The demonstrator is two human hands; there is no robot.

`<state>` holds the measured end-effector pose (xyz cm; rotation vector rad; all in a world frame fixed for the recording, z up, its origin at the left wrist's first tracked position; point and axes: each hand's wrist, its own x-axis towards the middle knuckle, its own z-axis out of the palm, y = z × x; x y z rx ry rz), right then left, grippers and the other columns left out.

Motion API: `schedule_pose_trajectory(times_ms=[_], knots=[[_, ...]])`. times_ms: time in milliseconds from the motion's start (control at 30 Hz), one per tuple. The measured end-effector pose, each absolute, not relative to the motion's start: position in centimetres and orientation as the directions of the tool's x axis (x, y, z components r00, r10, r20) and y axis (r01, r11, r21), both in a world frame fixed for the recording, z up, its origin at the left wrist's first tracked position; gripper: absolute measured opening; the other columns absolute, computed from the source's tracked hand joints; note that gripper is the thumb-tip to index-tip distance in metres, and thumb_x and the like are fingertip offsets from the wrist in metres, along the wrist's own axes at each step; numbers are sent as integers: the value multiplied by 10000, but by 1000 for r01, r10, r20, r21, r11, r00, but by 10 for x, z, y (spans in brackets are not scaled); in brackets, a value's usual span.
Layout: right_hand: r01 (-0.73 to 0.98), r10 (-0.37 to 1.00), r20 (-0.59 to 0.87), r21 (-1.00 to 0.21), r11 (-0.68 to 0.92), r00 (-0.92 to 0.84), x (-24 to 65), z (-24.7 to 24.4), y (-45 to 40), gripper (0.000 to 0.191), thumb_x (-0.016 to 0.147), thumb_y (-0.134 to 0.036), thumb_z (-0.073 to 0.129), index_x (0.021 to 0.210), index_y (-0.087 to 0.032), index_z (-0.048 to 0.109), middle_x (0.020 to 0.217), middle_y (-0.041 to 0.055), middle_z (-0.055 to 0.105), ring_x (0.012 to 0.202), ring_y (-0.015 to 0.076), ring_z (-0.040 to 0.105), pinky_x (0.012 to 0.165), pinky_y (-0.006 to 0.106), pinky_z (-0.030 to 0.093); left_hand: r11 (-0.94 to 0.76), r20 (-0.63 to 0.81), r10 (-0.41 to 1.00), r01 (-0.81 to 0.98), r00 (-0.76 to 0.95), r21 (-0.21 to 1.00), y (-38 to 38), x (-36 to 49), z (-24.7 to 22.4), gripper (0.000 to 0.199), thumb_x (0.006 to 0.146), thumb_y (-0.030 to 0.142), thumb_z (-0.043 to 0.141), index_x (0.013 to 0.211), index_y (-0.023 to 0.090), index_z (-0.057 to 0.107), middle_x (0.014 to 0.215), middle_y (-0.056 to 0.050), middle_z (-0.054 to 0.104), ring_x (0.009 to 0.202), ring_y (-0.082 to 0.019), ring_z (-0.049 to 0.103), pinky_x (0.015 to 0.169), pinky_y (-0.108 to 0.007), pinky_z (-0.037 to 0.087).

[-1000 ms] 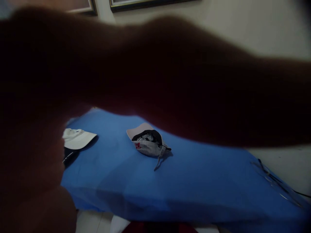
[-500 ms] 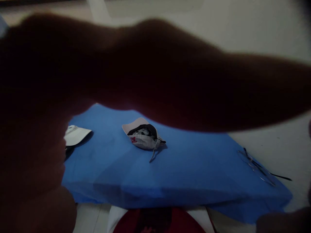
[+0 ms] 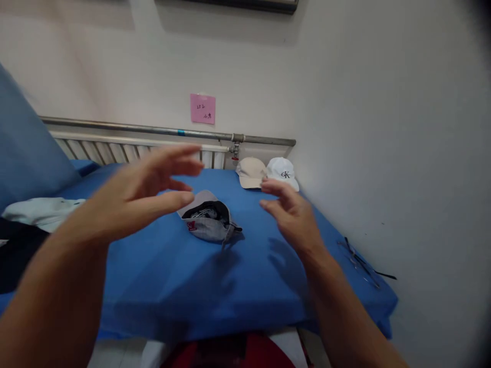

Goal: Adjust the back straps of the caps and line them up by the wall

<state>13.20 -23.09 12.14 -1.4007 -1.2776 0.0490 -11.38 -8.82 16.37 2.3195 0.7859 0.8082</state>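
Observation:
A grey cap [image 3: 209, 228] with a red patch lies on its side on the blue-covered table [image 3: 253, 266], its dark inside facing up and its strap trailing to the right. My left hand [image 3: 153, 191] is raised to the cap's left, fingers apart and holding nothing; its thumb overlaps the brim in view. Off to the right of the cap, my right hand [image 3: 287, 212] hovers with thumb and fingers apart, also holding nothing. Shadows of both hands fall on the blue cloth.
A beige cap [image 3: 251, 173] and a white cap [image 3: 282, 171] sit at the back by the wall. Eyeglasses [image 3: 360, 263] lie near the right edge. Pale cloth [image 3: 42, 210] and dark cloth [image 3: 23, 250] lie at left. A radiator [image 3: 134, 149] runs behind.
The large dark hand that covered most of the view has moved away from the camera. Both my hands now show over the table. The view has tilted up, showing the wall and the two back caps.

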Motion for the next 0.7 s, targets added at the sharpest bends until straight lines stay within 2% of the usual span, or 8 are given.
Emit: schedule_pose_trajectory(times_ms=[67, 200, 333, 400, 467, 567, 633, 700], knots=[[731, 788, 520, -669, 136, 329, 149, 94, -207, 270, 814, -109, 544, 1006, -246, 674, 1221, 55, 634, 1103, 229, 602, 894, 425, 513, -678, 232, 625, 371, 745, 634, -72, -95, 146, 592, 800, 491, 600, 1352, 295, 514, 1297, -23, 620, 1128, -265, 616, 879, -345, 530], [880, 893, 429, -466, 95, 131, 164, 52, -178, 473, 776, 16, 439, 1076, -253, 688, 1353, 83, 543, 1281, 245, 472, 1073, 504, 373, -637, 84, 681, 532, 728, 558, -28, -56, 86, 495, 851, 344, 474, 1290, 131, 555, 1300, -142, 621, 1139, -277, 606, 946, -370, 483], [919, 962, 269, -369, 142, -40, 153, 37, -169, 593, 758, 56, 435, 1178, -301, 651, 1486, 65, 407, 1371, 266, 337, 1082, 543, 324, -686, 8, 599, 507, 801, 523, -18, -30, 47, 386, 825, 355, 531, 1131, 157, 657, 1140, -116, 704, 1019, -272, 656, 872, -340, 495], [933, 976, 208, -333, 133, -65, 147, 33, -167, 539, 748, 45, 471, 1127, -280, 676, 1500, 76, 391, 1381, 309, 295, 1076, 588, 281, -713, -12, 565, 496, 825, 495, -22, -20, 38, 397, 801, 398, 579, 1111, 166, 668, 1148, -119, 699, 1035, -284, 645, 880, -344, 480], [921, 982, 186, -373, 112, -45, 147, 26, -163, 378, 745, 3, 528, 1000, -216, 700, 1483, 104, 411, 1368, 335, 292, 1074, 588, 254, -728, -32, 558, 508, 829, 461, -26, -11, 30, 413, 755, 412, 636, 1086, 168, 676, 1136, -132, 697, 1038, -308, 638, 872, -358, 472], [809, 982, 168, -588, 28, 88, 158, 13, -158, 141, 795, -103, 555, 856, -175, 660, 1307, 124, 559, 1221, 277, 447, 1035, 479, 319, -718, -80, 591, 568, 803, 402, -27, -3, 18, 334, 648, 305, 717, 955, 174, 695, 1007, -127, 718, 951, -321, 654, 790, -355, 478], [720, 978, 118, -692, -44, 173, 168, 7, -156, 131, 857, -186, 505, 805, -180, 625, 1026, 87, 650, 961, 215, 552, 901, 398, 407, -702, -100, 617, 604, 780, 377, -21, -1, 13, 244, 627, 212, 706, 869, 186, 684, 903, -96, 721, 869, -293, 664, 730, -327, 476], [665, 977, 54, -740, -101, 208, 176, 5, -156, 221, 891, -266, 457, 731, -189, 590, 773, 30, 617, 726, 173, 531, 726, 333, 427, -695, -74, 639, 616, 766, 371, -12, 0, 15, 184, 680, 157, 647, 858, 202, 665, 890, -66, 713, 866, -258, 660, 734, -305, 468]])
